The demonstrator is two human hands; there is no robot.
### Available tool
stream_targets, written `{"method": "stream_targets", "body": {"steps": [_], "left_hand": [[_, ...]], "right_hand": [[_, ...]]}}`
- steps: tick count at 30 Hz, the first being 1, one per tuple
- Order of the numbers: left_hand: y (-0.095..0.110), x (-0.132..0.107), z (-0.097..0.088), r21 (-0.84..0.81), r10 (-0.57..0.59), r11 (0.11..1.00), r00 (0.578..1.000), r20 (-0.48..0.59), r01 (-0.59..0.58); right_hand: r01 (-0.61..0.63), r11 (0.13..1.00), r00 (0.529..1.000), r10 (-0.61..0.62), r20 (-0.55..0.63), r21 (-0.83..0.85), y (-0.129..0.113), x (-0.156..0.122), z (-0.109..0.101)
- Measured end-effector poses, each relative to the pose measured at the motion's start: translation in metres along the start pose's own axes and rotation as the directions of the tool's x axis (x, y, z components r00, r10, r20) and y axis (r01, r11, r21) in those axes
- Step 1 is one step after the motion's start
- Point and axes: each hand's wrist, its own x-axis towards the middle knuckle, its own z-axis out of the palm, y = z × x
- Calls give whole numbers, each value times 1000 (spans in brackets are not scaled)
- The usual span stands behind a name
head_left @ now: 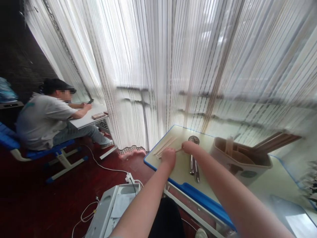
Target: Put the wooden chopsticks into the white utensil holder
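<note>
My left hand (169, 156) is closed around one end of a pale chopstick (178, 149) just above the desk. At its other end, my right hand (187, 147) is closed on the same chopstick, so it spans the gap between both fists. More pale chopsticks (165, 144) lie side by side on the desk, just beyond my left hand. Beside my right hand rests a metal skimmer (194, 139) with a round perforated head. Shiny metal utensil handles (194, 169) stick out below my right wrist, which partly covers them.
A beige utensil holder (244, 170) with compartments stands right on the cream desk (208, 181), long brown sticks (276, 141) leaning out of it. Sheer curtains (158, 66) hang behind. A person (49, 112) sits at another table, left. Cables and a grey case (109, 205) lie below.
</note>
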Motion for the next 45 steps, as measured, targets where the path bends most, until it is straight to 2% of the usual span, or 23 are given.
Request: {"method": "stream_targets", "body": {"steps": [4, 9, 13, 18, 20, 23, 26, 30, 33, 34, 36, 40, 45], "left_hand": [[-2, 0, 1, -41, 24, 999, 999, -43, -26], [-4, 0, 3, -42, 70, 996, 990, -123, -76], [-4, -1, 4, -35, 51, 998, 973, -225, -60], [-7, -1, 4, -146, 27, 986, 944, -329, -78], [-9, -3, 4, -238, 6, 964, 909, -416, -116], [-8, -7, 3, -348, -61, 921, 814, -578, -178], [-1, -14, -1, -387, -90, 887, 728, -680, -252], [16, -23, -18, -398, -45, 835, 673, -739, -381], [32, -24, -41, -376, 0, 806, 635, -773, -457], [39, -23, -51, -374, 10, 801, 635, -773, -468], [53, -19, -71, -392, 37, 784, 665, -746, -482], [88, -1, -107, -473, 111, 729, 768, -631, -495], [127, 34, -125, -606, 121, 660, 859, -497, -444]], "right_hand": [[-18, 1000, 1000, 18, -2, 17, 5, 11, 5], [-56, 998, 998, 56, 2, 12, 5, 15, -3], [-74, 997, 997, 74, 26, 21, 1, 10, -18], [-30, 997, 999, 33, -40, 65, -7, -16, -50], [12, 995, 996, -3, -86, 104, -10, -31, -64], [92, 981, 985, -65, -158, 171, -16, -57, -87], [171, 963, 969, -128, -209, 206, -24, -86, -107], [275, 950, 916, -211, -342, 150, -31, -132, -131], [279, 955, 886, -217, -410, 97, -29, -165, -148], [273, 958, 877, -212, -432, 83, -27, -175, -155], [253, 966, 862, -200, -466, 53, -19, -193, -168], [183, 983, 867, -152, -474, 18, 1, -220, -199], [80, 997, 855, -67, -514, 4, 37, -233, -222]]}}
